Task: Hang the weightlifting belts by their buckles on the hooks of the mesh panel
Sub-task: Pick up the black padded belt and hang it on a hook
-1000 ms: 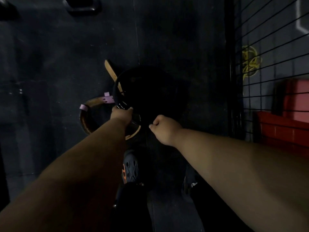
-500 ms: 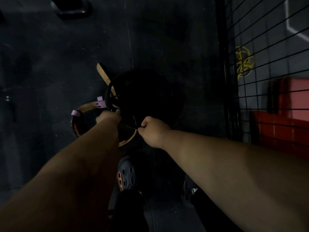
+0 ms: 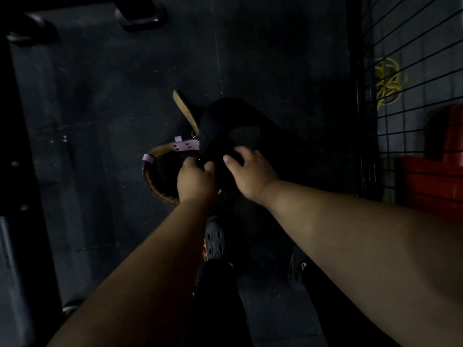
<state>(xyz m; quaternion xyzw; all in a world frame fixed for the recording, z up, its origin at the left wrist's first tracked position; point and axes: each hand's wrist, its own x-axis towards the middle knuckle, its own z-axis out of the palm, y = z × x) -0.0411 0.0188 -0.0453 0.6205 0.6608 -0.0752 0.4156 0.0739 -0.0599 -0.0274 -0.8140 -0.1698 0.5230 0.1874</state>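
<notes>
Behind the mesh panel [image 3: 411, 101] at right — a red bin [image 3: 436, 176], contents hidden, with a yellow coil [image 3: 387, 81] above it, also behind the wires. No hooks to be made out on the panel in the dim light. On the dark floor [image 3: 125, 108], left of centre, lay a tan belt [image 3: 160, 189] curled in a loop, lilac strap [image 3: 186, 146] across its top, one tan end [image 3: 185, 111] sticking up and away. Just beside it, overlapping its right edge, stood a black belt [image 3: 233, 121], wide and bowed, raised off the floor and well apart from the panel. Left hand [image 3: 194, 179] reached down with fingers curled, gripping the black belt's near edge where a glint of metal showed — buckle or not, too dark to tell. Right hand [image 3: 250, 171] lay over the same belt, thumb spread left, fingers bent round the inner face, holding it. Both forearms stretched forward and down, converging at the belt. Below the hands, a grey shoe [image 3: 214, 242] with orange trim. Far top left, a dark handle-like shape [image 3: 140, 16], blurred.
</notes>
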